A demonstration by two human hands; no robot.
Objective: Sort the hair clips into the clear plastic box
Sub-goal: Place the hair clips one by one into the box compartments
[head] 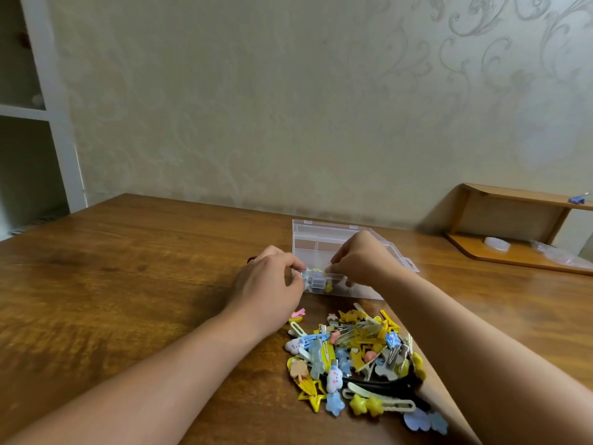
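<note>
- Head view, hands first: the left hand (268, 277) reaches in from the lower left, back of the hand up, fingers curled in at the near-left corner of the clear plastic compartment box (333, 242). It seems to be pinching the box edge or something small there, but it's too blurry to tell which.
- The right hand (359, 256) comes across from the lower right, knuckles up, fingertips bunched narrow and pressed down at the box's near rim, just beside the left fingers. Looks like a pinch on something tiny; can't make out what.
- The box sits open on the brown wooden table (128, 284), lid tipped back toward the wall. A few small clips, one of them yellow, show through its near wall between the two hands.
- The big heap of colourful hair clips (353, 358) (yellow, blue, white cloud shapes, stars, a long black one) lies on the table nearer the person than the box, right between the forearms. The right forearm covers its right edge.
- A small pink clip (298, 313) lies apart, just left of the heap, under the left wrist.
- Around: a low wooden shelf (513, 226) against the patterned wall on the far right, with a round whitish thing on its lower board.
</note>
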